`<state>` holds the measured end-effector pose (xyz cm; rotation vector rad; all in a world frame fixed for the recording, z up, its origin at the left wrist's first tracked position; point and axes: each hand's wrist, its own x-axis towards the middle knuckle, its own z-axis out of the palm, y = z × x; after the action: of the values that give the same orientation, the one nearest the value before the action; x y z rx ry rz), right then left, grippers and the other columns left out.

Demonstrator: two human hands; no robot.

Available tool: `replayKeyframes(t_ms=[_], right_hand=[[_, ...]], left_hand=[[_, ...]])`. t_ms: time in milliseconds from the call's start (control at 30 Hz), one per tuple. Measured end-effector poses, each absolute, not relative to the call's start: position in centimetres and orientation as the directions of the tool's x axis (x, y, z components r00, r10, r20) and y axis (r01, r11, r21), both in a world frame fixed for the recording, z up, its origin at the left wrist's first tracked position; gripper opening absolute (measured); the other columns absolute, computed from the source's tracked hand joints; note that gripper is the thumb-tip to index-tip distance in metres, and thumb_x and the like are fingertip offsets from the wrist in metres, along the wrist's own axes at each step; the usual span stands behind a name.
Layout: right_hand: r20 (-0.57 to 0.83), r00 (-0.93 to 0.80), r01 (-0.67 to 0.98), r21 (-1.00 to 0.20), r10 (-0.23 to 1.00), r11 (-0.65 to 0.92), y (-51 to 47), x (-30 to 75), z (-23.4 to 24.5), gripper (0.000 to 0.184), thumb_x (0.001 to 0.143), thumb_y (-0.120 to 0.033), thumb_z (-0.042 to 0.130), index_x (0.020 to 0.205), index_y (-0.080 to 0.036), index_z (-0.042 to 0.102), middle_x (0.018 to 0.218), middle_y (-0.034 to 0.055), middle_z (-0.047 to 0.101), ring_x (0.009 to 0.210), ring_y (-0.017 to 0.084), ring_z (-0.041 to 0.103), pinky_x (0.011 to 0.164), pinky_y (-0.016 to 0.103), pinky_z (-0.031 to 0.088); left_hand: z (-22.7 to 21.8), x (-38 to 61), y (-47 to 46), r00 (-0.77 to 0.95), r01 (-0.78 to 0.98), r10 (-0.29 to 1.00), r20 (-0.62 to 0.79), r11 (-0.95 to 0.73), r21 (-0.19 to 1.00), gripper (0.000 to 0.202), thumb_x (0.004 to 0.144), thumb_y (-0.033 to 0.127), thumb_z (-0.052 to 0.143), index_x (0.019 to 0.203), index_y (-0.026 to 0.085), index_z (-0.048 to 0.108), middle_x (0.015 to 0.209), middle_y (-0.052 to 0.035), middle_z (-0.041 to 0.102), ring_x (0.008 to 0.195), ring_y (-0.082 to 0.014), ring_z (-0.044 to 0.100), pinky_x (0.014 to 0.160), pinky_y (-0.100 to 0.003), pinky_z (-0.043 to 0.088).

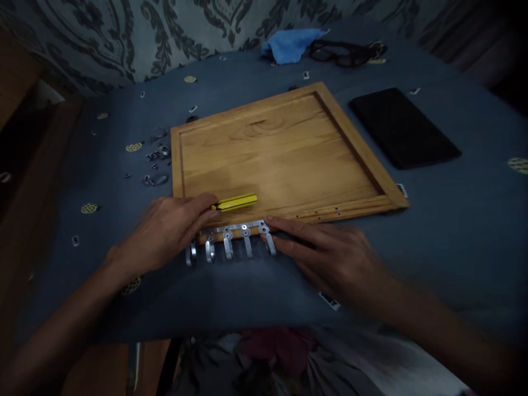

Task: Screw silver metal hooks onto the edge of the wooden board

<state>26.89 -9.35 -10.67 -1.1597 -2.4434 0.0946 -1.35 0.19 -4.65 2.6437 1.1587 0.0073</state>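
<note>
A metal hook rail [235, 226] with several hooks lies along the near edge of a framed wooden board [259, 154]. Its hooks hang over that edge, and screw heads show on some of the plates. My left hand [169, 228] is closed round a screwdriver with a yellow, black-striped handle [237, 202]; its shaft is hidden. The same hand rests over the left end of the rail. At the rail's right end, my right hand [330, 256] pinches the last hook plate, forefinger on top and another finger lower by the hook. Small dark holes run along the frame to the right.
Loose hooks and screws [157, 162] lie left of the board on the blue patterned cloth [111, 231]. A black flat tablet-like object [404, 127] lies on the right. Behind are a blue cloth [291, 45] and dark-framed glasses [342, 53], near a patterned wall covering.
</note>
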Motion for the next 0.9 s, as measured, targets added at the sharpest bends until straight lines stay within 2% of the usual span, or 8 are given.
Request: replayKeyframes(t_ms=[200,367,533,767,900], right_hand=[[0.419,-0.555,0.697,-0.238,0.719,0.676,-9.5,27.0,-10.6,0.035,0.1,-0.005,0.047,0.117,-0.018,0.074,0.135,0.0106,0.073,0.102,0.021,0.079,0.079,0.034,0.067],[0.432,-0.556,0.696,-0.226,0.71,0.682,-9.4,26.9,-10.6,0.033,0.105,-0.01,0.044,0.118,-0.018,0.073,0.132,0.0114,0.075,0.102,0.02,0.079,0.08,0.032,0.067],[0.466,-0.55,0.679,-0.232,0.692,0.696,-9.3,26.9,-10.6,0.028,0.105,-0.011,0.047,0.118,-0.016,0.072,0.132,0.0136,0.075,0.101,0.021,0.079,0.078,0.032,0.067],[0.458,-0.545,0.692,-0.227,0.703,0.685,-9.4,26.8,-10.8,0.027,0.104,-0.01,0.048,0.117,-0.017,0.071,0.132,0.0118,0.075,0.093,0.019,0.079,0.073,0.031,0.065],[0.454,-0.548,0.687,-0.236,0.702,0.688,-9.5,26.9,-10.8,0.028,0.103,-0.009,0.049,0.119,-0.017,0.071,0.134,0.0123,0.074,0.098,0.019,0.078,0.078,0.032,0.066]], left_hand=[[-5.0,-0.9,0.8,0.636,0.766,0.77,-0.05,-0.623,0.155,0.036,0.106,0.04,0.039,0.108,0.02,0.068,0.072,-0.0017,0.069,0.059,-0.0183,0.06,0.058,-0.028,0.034],[-5.8,-0.1,1.8,0.628,0.772,0.778,-0.009,-0.623,0.125,0.033,0.106,0.037,0.041,0.114,0.02,0.067,0.1,-0.0074,0.076,0.087,-0.0262,0.071,0.069,-0.032,0.045],[-6.6,1.2,3.5,0.652,0.745,0.756,0.065,-0.654,0.132,0.026,0.103,0.03,0.047,0.119,0.02,0.065,0.117,-0.0083,0.075,0.107,-0.0287,0.071,0.083,-0.036,0.053],[-7.7,2.3,5.0,0.694,0.684,0.704,0.151,-0.71,0.164,0.023,0.102,0.025,0.048,0.117,0.019,0.064,0.112,-0.0071,0.072,0.108,-0.0268,0.069,0.087,-0.035,0.053],[-8.2,2.4,5.1,0.695,0.669,0.69,0.202,-0.724,0.17,0.021,0.101,0.023,0.049,0.116,0.017,0.063,0.11,-0.0076,0.068,0.105,-0.0252,0.066,0.087,-0.035,0.052]])
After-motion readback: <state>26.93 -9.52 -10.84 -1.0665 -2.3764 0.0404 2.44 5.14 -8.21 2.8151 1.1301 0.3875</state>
